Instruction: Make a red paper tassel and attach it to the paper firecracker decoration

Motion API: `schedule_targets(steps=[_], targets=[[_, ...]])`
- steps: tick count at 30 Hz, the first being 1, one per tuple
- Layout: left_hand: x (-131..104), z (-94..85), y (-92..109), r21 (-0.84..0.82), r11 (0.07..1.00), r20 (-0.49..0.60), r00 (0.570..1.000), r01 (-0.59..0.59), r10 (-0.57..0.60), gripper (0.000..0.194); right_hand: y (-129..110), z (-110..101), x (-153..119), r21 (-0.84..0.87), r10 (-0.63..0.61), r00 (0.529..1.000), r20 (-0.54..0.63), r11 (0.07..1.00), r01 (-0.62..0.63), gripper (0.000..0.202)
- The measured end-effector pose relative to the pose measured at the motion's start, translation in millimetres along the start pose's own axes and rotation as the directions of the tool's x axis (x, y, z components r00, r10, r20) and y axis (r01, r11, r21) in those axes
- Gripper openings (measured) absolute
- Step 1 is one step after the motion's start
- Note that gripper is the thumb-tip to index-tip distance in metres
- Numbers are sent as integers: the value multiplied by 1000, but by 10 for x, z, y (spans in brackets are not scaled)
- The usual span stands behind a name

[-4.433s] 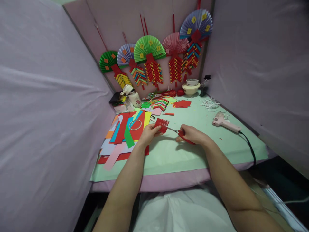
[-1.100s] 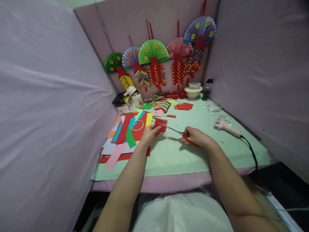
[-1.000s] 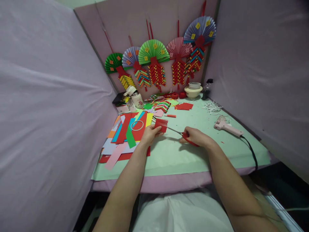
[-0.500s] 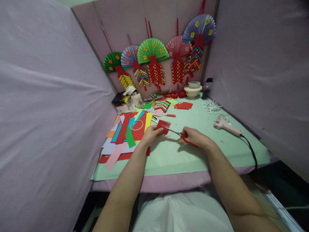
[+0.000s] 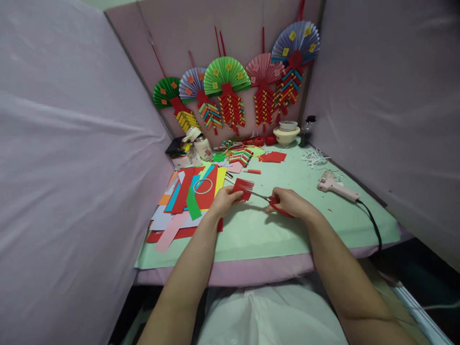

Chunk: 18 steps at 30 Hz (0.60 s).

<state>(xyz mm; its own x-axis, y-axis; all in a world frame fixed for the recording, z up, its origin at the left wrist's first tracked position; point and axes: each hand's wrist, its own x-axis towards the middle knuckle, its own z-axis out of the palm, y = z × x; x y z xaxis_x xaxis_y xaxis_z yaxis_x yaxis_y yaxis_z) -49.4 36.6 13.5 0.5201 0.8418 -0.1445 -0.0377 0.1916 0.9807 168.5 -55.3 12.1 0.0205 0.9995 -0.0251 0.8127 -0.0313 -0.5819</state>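
Head view, the only one. From where I stand, person at a table (image 5: 266,242), both hands busy over its middle. Left hand (image 5: 224,200) pinched, thumb on top, holding the left side of a small red paper piece (image 5: 241,188); fingers underneath mostly out of sight. Paper is up between the hands, just right of the coloured sheets and strips (image 5: 194,206). Thin slits run in from its right edge, upper part fringed; lower part looks uncut.

Right hand (image 5: 286,202) curled round the red handles of a pair of scissors (image 5: 266,197), blades pointing left, tips at the paper, about where fringe meets uncut part. Can't tell how far apart the blades stand.

Step in hand, my read: cutting the fringe, part way across. Next move calls for another narrow slit beside the last, stopping short of the held side so the strips stay joined; left grip firm, fingertips clear of the blades.

Nearby: orange-red paper roll (image 5: 253,171) behind the paper, glue gun (image 5: 338,188) well off to the right, finished-looking paper fans (image 5: 227,76) hanging on the back wall.
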Motion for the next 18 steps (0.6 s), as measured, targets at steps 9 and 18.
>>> schedule_targets(steps=[9, 18], targets=[[1, -20, -9, 19, 1000, 3, 1000, 13, -13, 38, 14, 11, 10, -3, 0, 1000, -27, 1000, 0, 42], [9, -15, -16, 40, 999, -16, 1000, 25, -24, 36, -15, 24, 10, 13, 27, 999, 33, 1000, -28, 44]])
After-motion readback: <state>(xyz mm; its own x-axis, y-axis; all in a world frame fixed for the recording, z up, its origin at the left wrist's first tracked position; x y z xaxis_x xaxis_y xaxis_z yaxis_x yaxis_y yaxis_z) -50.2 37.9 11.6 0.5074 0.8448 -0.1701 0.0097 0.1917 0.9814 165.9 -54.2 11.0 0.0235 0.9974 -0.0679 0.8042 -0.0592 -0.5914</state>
